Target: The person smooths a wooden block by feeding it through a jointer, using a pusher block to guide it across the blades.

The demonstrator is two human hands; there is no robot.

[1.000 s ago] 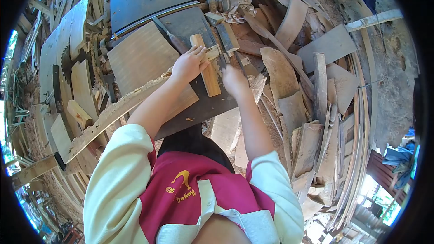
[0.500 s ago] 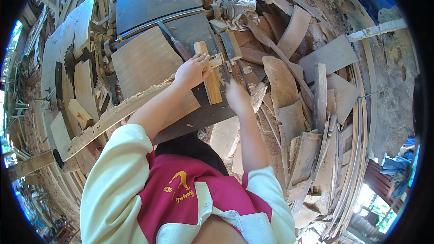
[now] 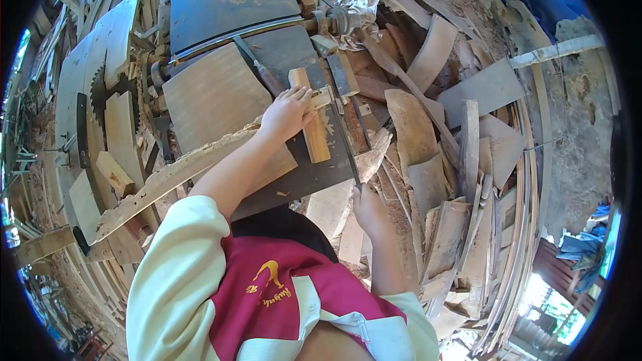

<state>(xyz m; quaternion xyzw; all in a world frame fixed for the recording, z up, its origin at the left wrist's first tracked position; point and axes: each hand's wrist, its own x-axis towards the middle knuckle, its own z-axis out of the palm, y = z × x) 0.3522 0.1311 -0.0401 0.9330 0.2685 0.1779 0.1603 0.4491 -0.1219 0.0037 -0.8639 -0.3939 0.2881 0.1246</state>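
Note:
My left hand [image 3: 289, 112] presses down on a short wooden piece [image 3: 322, 98] that lies across a longer wooden block [image 3: 314, 135], its fingers wrapped over both. The block rests on a dark machine table [image 3: 284, 184]. My right hand [image 3: 370, 208] is closed, beyond the table's near right corner, around the end of what looks like a thin dark saw [image 3: 349, 148]. The blade runs from that hand up along the table's right edge to the end of the short piece. My fingers hide the saw's handle. Pale sawdust lies beside the block.
A wide board [image 3: 210, 97] and a chisel-like tool [image 3: 264, 73] lie on the table left of the block. A toothed circular blade [image 3: 98, 97] stands at the far left. Scrap wood [image 3: 414, 127] is heaped on the right. A long rough-edged strip [image 3: 167, 177] passes under my left forearm.
My right hand has moved down toward my body, drawing the saw back with it and showing more of the blade. The left hand stays on the wood, which has hardly shifted.

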